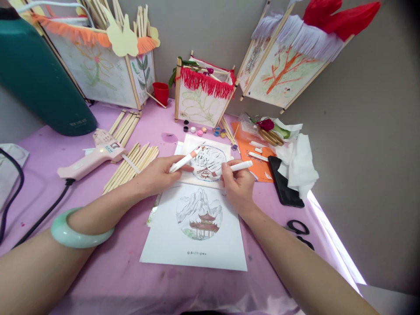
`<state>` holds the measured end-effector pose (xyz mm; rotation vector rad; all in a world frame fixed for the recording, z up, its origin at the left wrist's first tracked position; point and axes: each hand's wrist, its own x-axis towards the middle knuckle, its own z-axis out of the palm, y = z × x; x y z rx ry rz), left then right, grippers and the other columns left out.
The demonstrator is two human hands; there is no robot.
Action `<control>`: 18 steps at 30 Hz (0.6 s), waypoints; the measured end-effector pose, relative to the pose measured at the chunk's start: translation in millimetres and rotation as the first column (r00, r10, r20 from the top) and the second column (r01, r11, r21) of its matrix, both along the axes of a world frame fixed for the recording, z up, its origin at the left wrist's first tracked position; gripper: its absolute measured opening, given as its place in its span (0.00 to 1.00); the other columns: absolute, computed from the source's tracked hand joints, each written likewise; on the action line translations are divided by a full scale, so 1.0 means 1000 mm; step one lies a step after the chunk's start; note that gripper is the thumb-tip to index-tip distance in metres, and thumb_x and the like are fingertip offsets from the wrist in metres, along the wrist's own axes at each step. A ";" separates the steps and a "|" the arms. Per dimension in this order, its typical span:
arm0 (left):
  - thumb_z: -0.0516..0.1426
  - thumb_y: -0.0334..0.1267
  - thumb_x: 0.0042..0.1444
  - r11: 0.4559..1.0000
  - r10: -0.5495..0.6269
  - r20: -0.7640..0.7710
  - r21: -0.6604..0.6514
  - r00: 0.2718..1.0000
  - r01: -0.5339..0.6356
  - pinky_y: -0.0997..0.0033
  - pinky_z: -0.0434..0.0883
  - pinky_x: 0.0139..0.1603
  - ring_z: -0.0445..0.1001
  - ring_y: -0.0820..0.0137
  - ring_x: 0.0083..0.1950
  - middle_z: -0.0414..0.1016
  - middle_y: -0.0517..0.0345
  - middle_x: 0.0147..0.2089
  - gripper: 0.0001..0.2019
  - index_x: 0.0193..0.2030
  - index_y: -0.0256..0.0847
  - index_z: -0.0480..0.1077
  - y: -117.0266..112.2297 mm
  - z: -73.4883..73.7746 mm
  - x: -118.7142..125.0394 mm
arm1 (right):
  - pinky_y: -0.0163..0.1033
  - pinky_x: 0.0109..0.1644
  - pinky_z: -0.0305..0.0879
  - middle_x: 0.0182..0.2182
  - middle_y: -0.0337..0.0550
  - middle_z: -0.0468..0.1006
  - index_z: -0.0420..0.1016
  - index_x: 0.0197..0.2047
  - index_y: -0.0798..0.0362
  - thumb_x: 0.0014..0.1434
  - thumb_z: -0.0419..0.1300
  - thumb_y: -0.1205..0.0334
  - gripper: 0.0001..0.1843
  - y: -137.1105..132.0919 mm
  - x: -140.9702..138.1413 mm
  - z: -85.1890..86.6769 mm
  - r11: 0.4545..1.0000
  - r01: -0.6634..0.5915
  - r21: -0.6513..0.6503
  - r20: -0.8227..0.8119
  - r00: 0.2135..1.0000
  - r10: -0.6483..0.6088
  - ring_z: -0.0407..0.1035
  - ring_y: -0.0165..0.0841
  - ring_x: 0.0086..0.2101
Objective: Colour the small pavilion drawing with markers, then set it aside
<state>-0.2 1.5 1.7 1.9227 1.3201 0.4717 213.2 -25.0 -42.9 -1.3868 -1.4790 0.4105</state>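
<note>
My left hand (157,173) is closed around a white pen with an orange-pink band (185,161), its far end pointing up and right. In my right hand (239,186) is a white marker (241,166), its brown tip at the lower part of a round drawing. That drawing, with dark mountain strokes and a brown roof inside a blue circle, is on a white panel (188,142). Both hands rest at the panel's sides. Below it lies a printed sheet (157,247) showing a pavilion and mountains in a circle.
Wooden sticks (131,168) and a pink glue gun (98,155) lie at left, near a green bottle (42,78). Small paint pots (200,133) and decorated lanterns (200,105) stand behind. At right are a phone (285,186), tissues (303,162) and black-handled scissors (298,227).
</note>
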 end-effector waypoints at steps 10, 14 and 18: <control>0.49 0.35 0.49 1.000 -0.016 -0.010 0.015 1.000 0.016 0.72 0.63 0.33 0.70 0.69 0.34 0.76 0.59 0.47 0.23 0.52 0.45 0.71 0.000 0.002 -0.001 | 0.33 0.27 0.59 0.20 0.35 0.69 0.63 0.28 0.52 0.58 0.54 0.56 0.11 0.000 -0.002 0.001 0.999 -0.003 0.032 0.053 0.999 0.002 0.62 0.27 0.21; 0.49 0.35 0.49 1.000 -0.017 -0.005 0.016 1.000 0.017 0.73 0.62 0.31 0.69 0.70 0.32 0.76 0.60 0.47 0.23 0.53 0.45 0.70 0.000 0.002 0.000 | 0.33 0.26 0.59 0.19 0.35 0.69 0.63 0.28 0.52 0.58 0.53 0.55 0.11 -0.001 -0.001 0.003 1.000 0.014 0.023 0.044 0.999 -0.015 0.63 0.27 0.21; 0.49 0.35 0.49 1.000 -0.020 -0.014 0.015 1.000 0.020 0.74 0.61 0.29 0.69 0.71 0.30 0.76 0.60 0.47 0.22 0.52 0.44 0.71 0.000 0.002 -0.001 | 0.33 0.26 0.59 0.19 0.35 0.69 0.63 0.29 0.52 0.59 0.53 0.55 0.11 0.000 0.001 0.002 0.999 0.032 0.019 0.037 0.999 -0.033 0.62 0.27 0.20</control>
